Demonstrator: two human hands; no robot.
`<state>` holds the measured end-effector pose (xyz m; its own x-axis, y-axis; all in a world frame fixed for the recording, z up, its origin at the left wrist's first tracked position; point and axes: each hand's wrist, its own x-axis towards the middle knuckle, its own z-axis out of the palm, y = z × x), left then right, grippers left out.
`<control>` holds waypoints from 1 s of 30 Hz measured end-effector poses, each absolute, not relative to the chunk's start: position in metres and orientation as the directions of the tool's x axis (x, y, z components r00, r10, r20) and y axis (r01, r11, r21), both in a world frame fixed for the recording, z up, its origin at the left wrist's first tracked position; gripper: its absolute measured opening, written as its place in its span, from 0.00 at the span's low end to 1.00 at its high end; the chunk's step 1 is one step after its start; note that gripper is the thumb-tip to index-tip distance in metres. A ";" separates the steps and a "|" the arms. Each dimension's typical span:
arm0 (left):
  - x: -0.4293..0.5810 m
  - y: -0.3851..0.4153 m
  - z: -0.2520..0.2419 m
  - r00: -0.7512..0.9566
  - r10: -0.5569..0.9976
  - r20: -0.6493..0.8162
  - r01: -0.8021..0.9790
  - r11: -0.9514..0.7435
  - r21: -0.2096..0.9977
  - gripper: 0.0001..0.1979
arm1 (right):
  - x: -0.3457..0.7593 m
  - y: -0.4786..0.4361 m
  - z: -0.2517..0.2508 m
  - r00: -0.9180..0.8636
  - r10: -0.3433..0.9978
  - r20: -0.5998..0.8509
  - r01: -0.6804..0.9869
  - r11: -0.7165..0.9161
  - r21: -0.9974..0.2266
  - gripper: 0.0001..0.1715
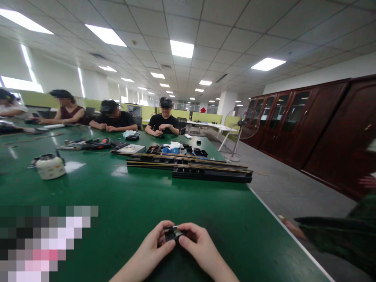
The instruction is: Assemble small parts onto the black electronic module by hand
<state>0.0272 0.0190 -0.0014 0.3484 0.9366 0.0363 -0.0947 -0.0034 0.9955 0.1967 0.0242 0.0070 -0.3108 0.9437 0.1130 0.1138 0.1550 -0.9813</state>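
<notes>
Low over the near part of the green table (141, 207), both my hands grip one small black part (171, 234) with a pale or shiny spot on it. My left hand (160, 243) closes on its left end, thumb in front and fingers behind. From the other side my right hand (195, 239) pinches the right end the same way. The fingertips of both hands nearly meet and cover much of the part, so its exact kind cannot be made out.
Long black rails (211, 175) with thin brass-coloured rods lie across the table ahead. Behind them stand black trays (199, 151) of small items. A round white pot (50, 167) sits at left. Several people sit opposite; another person's sleeve (331, 235) reaches in at the right edge.
</notes>
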 end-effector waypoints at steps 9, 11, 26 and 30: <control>0.026 0.023 -0.009 0.357 0.934 0.030 -0.118 0.013 0.993 0.24 | 0.198 0.025 0.006 -0.302 0.945 0.123 0.150 0.174 -0.973 0.14; 0.026 0.023 -0.007 0.357 0.934 0.022 -0.101 0.015 0.995 0.21 | 0.198 0.026 0.006 -0.301 0.945 0.125 0.151 0.177 -0.973 0.14; 0.026 0.023 -0.009 0.374 0.926 0.045 -0.118 -0.001 0.993 0.23 | 0.197 0.026 0.003 -0.305 0.947 0.101 0.132 0.146 -0.980 0.16; 0.027 0.021 -0.005 0.369 0.929 0.032 -0.111 0.009 0.994 0.21 | 0.197 0.026 0.005 -0.314 0.943 0.110 0.128 0.156 -0.979 0.16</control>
